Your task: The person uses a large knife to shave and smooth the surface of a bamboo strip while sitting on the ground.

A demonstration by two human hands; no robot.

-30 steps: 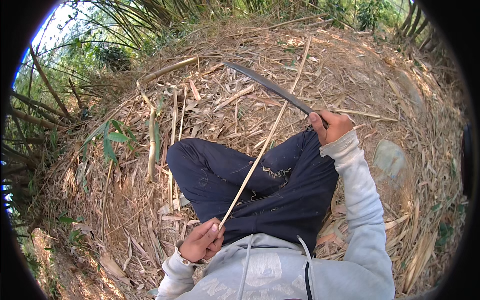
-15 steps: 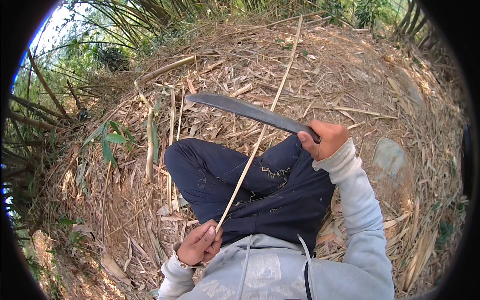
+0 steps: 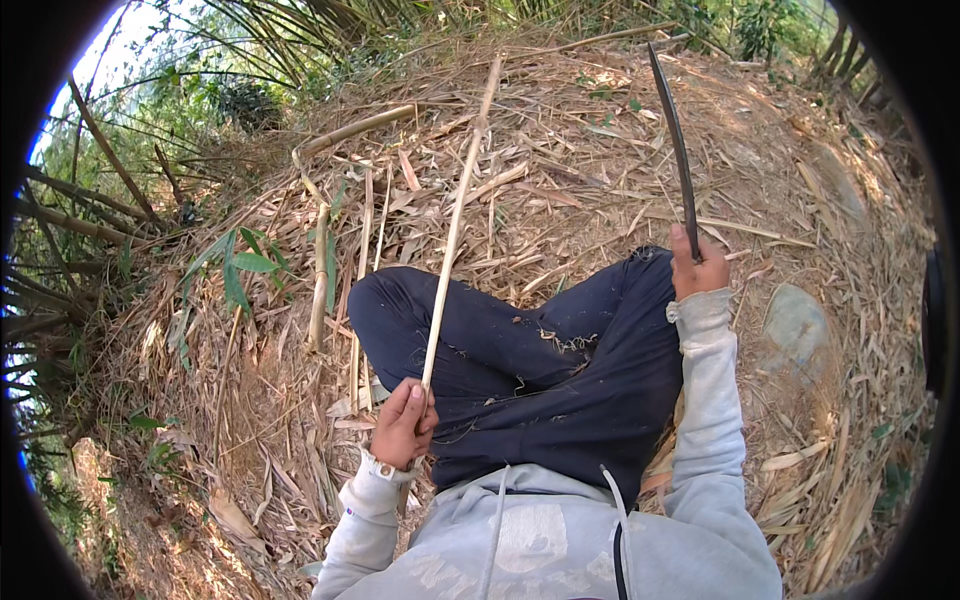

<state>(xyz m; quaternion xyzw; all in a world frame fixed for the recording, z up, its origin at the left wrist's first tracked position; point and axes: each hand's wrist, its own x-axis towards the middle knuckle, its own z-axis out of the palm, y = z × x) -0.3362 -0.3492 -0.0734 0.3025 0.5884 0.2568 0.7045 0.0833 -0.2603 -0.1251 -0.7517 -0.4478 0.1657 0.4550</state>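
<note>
A thin bamboo stick [image 3: 452, 240] is held tight at its low end by the left hand [image 3: 403, 424], lower middle. It runs up toward the top middle. A long dark knife [image 3: 676, 140] is gripped by the right hand [image 3: 698, 268], blade pointing up, right of the stick.

Dry-leaf ground [image 3: 560, 170] — sunlit, bamboo [image 3: 90, 190].

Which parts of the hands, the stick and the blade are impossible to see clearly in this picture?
- Head view: the knife handle is hidden inside the right hand.
- The bamboo strip lower end is covered by the left hand.
- The blade's cutting edge is too thin to judge, seen edge-on.
- The person's feet are hidden under the folded legs.
- The picture's corners are cut off by the black fisheye rim.
</note>
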